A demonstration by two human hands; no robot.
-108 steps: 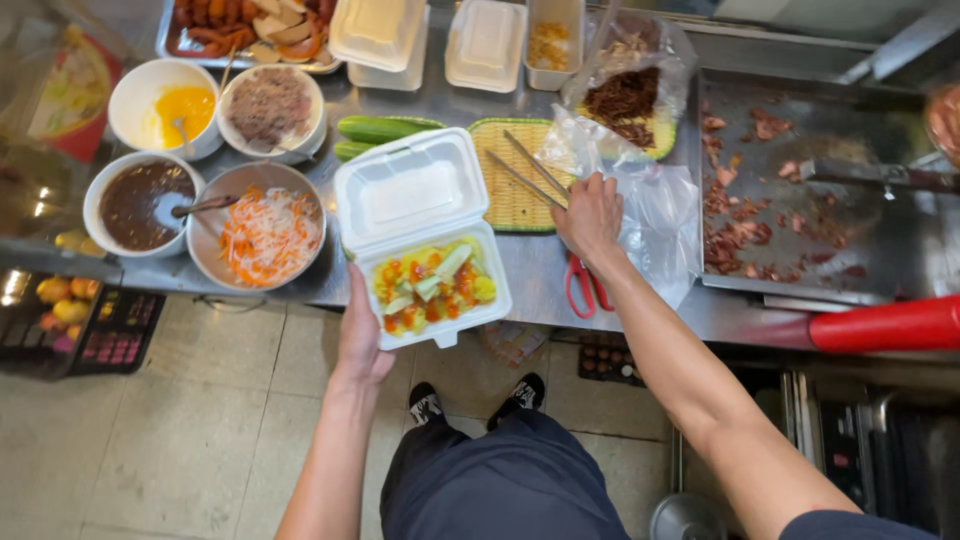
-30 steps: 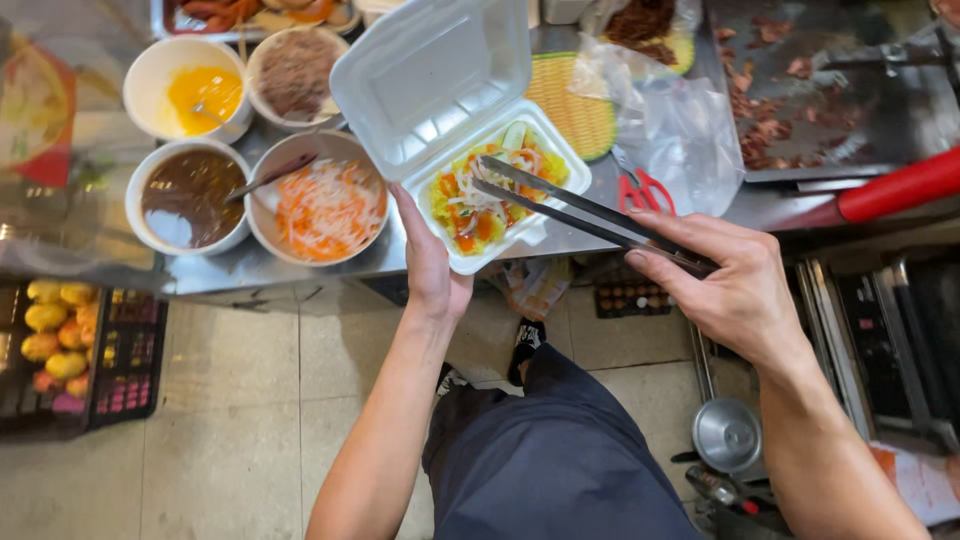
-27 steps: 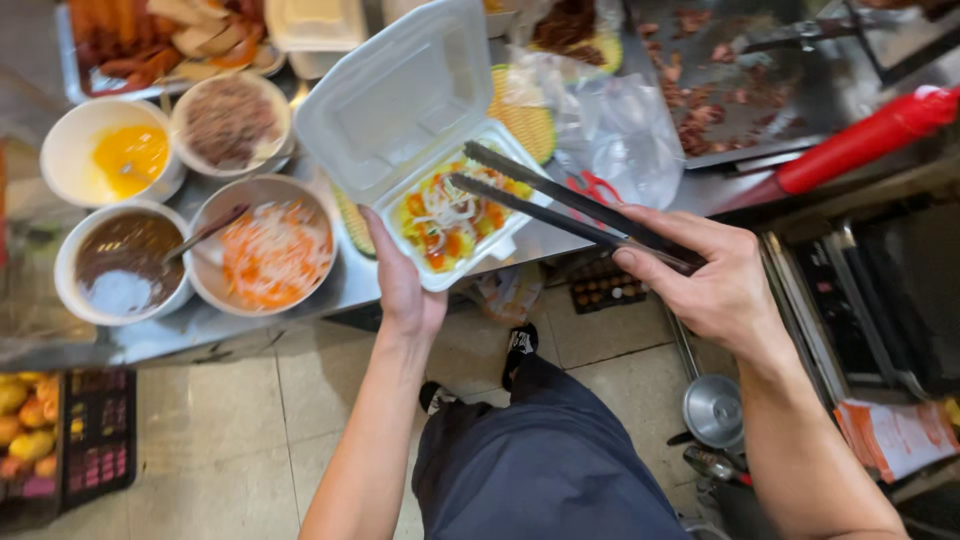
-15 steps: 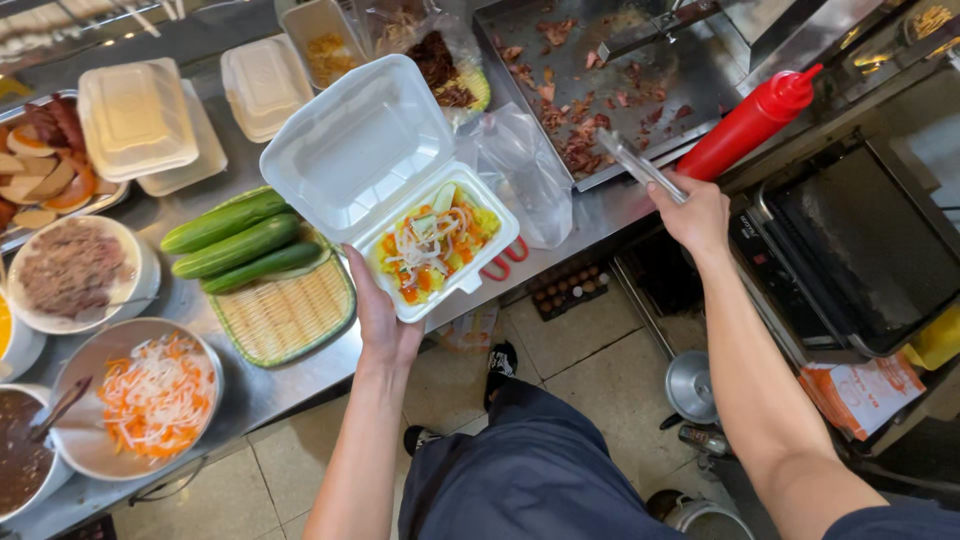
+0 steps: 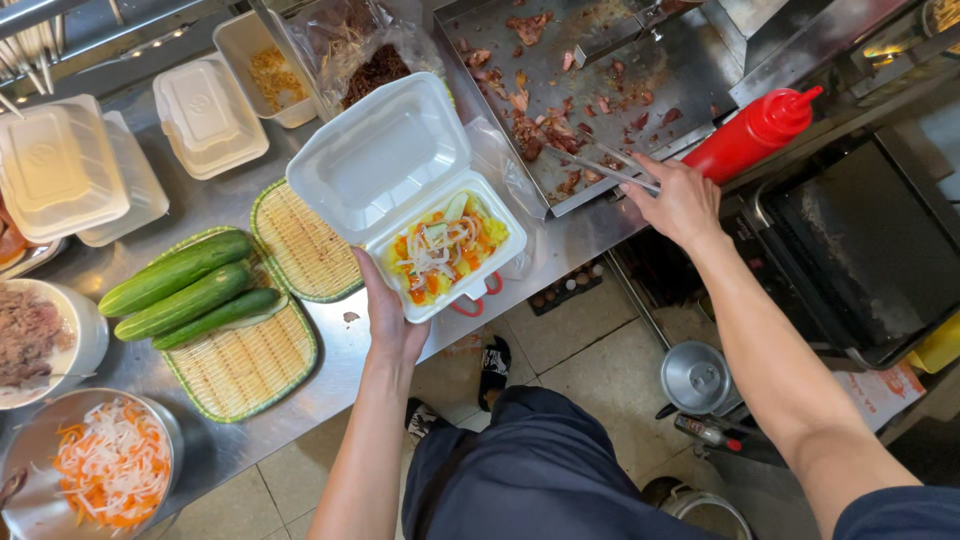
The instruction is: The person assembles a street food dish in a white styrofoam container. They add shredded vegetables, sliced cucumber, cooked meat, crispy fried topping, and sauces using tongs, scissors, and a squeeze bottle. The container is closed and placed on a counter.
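Now, working from the left of the frame across, we pass the bowl of shredded carrot (image 5: 112, 468) at lower left and the three cucumbers (image 5: 185, 290) lying on a woven tray (image 5: 245, 368), none of which our hands touch. Near the middle, our left hand (image 5: 392, 322) is cupped under the open foam box (image 5: 415, 190), fingers curled up against its underside, so it carries the box level above the counter edge. The filled half, with its mix of yellow, orange and white shreds, sits nearest us, and the empty lid tilts away toward the upper left.

To the right of the box, our right hand (image 5: 684, 203) is closed around the handle end of the metal tongs (image 5: 606, 170). Their long axis runs from the hand up and to the left, tips resting among the chopped meat (image 5: 540, 135) on the steel griddle (image 5: 640, 80). We cannot tell whether the tips have pinched a piece.

So the meat lies up and to the right of the box, just beside it, and the right hand is the nearer one. A red squeeze bottle (image 5: 755, 135) stands just right of that hand, close to the wrist.
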